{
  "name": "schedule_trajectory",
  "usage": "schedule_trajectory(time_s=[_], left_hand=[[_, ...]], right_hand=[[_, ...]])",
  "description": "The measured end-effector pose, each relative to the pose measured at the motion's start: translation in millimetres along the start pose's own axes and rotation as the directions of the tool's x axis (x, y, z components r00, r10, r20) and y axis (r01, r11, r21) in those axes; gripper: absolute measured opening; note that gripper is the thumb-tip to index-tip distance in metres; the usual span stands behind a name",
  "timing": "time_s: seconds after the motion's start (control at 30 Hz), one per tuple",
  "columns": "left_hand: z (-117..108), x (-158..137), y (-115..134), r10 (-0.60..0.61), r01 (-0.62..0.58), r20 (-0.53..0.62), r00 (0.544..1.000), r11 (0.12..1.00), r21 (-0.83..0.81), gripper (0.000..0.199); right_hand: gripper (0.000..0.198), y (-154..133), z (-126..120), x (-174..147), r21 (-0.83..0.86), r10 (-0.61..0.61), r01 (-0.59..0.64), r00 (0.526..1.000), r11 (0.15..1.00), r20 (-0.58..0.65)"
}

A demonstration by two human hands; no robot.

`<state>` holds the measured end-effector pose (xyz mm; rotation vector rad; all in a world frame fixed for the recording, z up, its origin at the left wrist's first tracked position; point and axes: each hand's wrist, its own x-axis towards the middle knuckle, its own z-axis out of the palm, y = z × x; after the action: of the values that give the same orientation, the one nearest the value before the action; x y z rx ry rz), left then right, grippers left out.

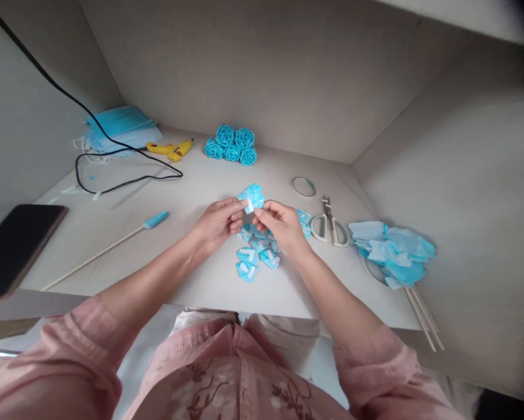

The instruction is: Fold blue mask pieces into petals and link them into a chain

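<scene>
Both hands meet over the middle of the table. My left hand [220, 221] and my right hand [279, 224] pinch a small blue folded petal bundle [252, 196] between their fingertips, held just above the surface. A white strip of tape shows on the bundle near my left fingertips. Under the hands lies a heap of several folded blue petals [255, 256] with white tape tabs.
Finished blue roses [231, 146] sit at the back. A yellow glue gun [170, 150], black cord and stacked blue masks [119, 129] lie back left; a phone [14, 245] and a blue-tipped stick [108, 245] left. Tape roll [304, 186], scissors [329, 224], blue scraps [393, 251] and sticks right.
</scene>
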<state>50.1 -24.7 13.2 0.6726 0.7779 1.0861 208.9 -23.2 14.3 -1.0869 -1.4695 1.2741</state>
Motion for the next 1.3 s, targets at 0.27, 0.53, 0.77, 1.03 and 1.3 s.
schedule_trajectory(time_s=[0.27,0.53,0.77,1.03,1.3], left_hand=[[6,-7,5,0.4,-0.309,-0.125,0.908,0.841,0.444,0.025],[2,-8,1,0.641,-0.485,0.163,0.75,0.366,0.794,0.009],[0,-7,2,0.631,-0.512,0.25,0.735,0.273,0.814,0.014],[1,-7,4,0.6,-0.479,0.183,0.779,0.381,0.791,0.012],[1,-6,3,0.614,-0.482,0.205,0.762,0.327,0.813,0.014]], right_hand=[[0.028,5,-3,5,-0.013,-0.018,0.017,0.993,1.0,-0.115],[0.027,2,-2,1,-0.121,-0.073,0.062,0.993,0.991,-0.089],[0.022,2,-2,-1,-0.334,-0.223,0.182,0.971,0.925,-0.09],[0.021,1,-1,-2,-0.388,-0.274,0.226,0.959,0.894,-0.073],[0.021,-1,-1,-3,-0.364,-0.277,0.237,0.959,0.901,-0.059]])
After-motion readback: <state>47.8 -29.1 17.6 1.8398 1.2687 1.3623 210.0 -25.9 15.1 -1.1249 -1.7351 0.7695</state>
